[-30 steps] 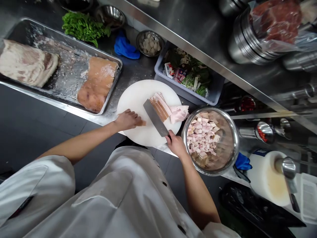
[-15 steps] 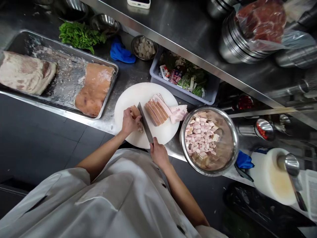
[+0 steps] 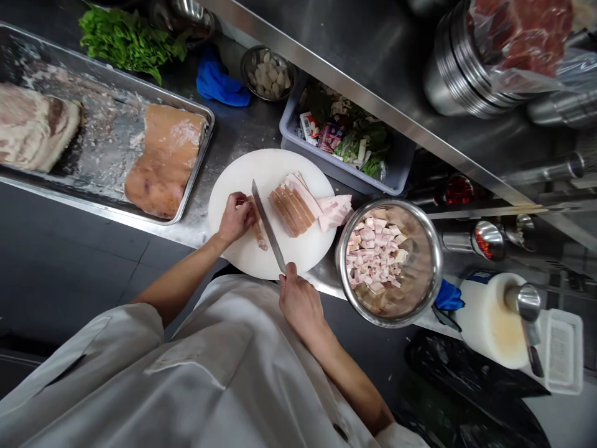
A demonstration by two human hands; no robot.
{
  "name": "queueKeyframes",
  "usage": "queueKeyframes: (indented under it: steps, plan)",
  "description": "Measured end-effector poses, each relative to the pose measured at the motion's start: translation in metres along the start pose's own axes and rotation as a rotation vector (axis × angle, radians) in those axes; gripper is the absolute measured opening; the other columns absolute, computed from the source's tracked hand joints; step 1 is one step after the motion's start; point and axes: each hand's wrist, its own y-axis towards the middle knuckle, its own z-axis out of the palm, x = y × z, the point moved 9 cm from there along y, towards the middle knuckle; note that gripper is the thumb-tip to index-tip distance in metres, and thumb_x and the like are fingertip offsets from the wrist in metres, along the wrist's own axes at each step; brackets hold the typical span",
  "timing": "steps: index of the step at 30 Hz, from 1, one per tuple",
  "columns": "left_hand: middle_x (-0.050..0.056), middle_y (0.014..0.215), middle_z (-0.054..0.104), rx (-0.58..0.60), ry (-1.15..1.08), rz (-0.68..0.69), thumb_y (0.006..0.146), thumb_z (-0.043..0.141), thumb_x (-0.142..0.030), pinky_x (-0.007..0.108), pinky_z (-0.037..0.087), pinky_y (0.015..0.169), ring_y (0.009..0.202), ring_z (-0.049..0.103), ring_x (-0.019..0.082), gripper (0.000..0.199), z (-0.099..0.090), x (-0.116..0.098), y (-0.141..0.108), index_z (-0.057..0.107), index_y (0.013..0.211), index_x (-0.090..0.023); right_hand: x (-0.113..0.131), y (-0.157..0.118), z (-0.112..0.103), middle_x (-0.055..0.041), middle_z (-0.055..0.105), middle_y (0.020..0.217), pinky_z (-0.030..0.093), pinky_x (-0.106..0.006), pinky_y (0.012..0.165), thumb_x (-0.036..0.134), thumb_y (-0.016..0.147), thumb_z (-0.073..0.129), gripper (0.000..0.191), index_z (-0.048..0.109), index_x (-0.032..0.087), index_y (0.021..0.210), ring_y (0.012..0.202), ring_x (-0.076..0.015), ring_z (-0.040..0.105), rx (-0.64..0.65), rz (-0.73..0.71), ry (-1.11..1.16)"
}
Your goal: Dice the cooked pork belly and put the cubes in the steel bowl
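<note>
My right hand (image 3: 299, 300) is wrapped round the handle of a kitchen knife (image 3: 267, 224). Its blade slants across a round white cutting board (image 3: 228, 177). Left of the blade, my left hand (image 3: 237, 219) has its fingers curled on a narrow strip of pork (image 3: 259, 235); the strip's upper end is hidden by the fingers. Several thick slices of skin-on pork (image 3: 293, 205) lie side by side to the right of the blade. A paler pork slice (image 3: 336, 211) overhangs the board's right edge, close to a steel bowl (image 3: 426, 274) holding diced pork (image 3: 375, 252).
A metal tray (image 3: 198, 168) at the left holds two large pork slabs. Behind the board stand a plastic bin (image 3: 321, 162) of scraps, a small bowl of pale chunks (image 3: 270, 78), a blue cloth (image 3: 221, 81) and leafy greens (image 3: 128, 46). A steel shelf (image 3: 336, 56) overhangs the back.
The knife has shifted slightly left and stands steeper over the strip. My left hand has moved a little left, and the pork beside it looks narrower. The whole view has shifted somewhat.
</note>
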Motion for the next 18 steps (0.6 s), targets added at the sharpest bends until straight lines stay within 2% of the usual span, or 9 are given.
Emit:
queueKeyframes:
  steps: [4,10,14,18]
  plan:
    - [0.010,0.109,0.053,-0.020,-0.025,-0.025,0.078,0.057,-0.015,0.041,0.052,0.089,0.103,0.052,0.023,0.010,-0.001,-0.001,0.004,0.055,0.084,-0.022,0.005,0.001,-0.006,-0.0086,0.073,0.084,0.041,-0.028,0.058,0.024,0.107,0.036,0.017,0.043,0.017,0.122,0.076,-0.0255,0.074,0.028,-0.003,0.000]
    - [0.009,0.106,0.054,-0.014,0.012,-0.041,0.079,0.057,-0.017,0.041,0.051,0.089,0.101,0.053,0.023,0.007,-0.002,-0.001,0.009,0.057,0.084,-0.021,0.010,0.019,-0.018,-0.0082,0.073,0.085,0.043,-0.028,0.061,0.023,0.107,0.036,0.018,0.043,0.018,0.122,0.081,-0.0254,0.074,0.061,-0.019,0.036]
    - [0.010,0.105,0.054,-0.011,0.014,-0.068,0.079,0.057,-0.017,0.040,0.051,0.088,0.100,0.053,0.023,0.006,0.001,0.000,0.011,0.058,0.084,-0.021,0.009,0.018,-0.026,-0.0083,0.073,0.085,0.043,-0.029,0.063,0.024,0.107,0.036,0.018,0.042,0.018,0.123,0.081,-0.0259,0.074,0.090,-0.014,0.011]
    - [0.009,0.103,0.055,-0.062,-0.024,-0.062,0.078,0.058,-0.015,0.040,0.050,0.088,0.100,0.053,0.024,0.008,0.002,-0.003,0.013,0.057,0.083,-0.021,0.012,0.029,-0.037,-0.0092,0.073,0.086,0.044,-0.029,0.063,0.026,0.107,0.037,0.020,0.041,0.018,0.125,0.082,-0.0266,0.074,0.103,-0.011,-0.024]
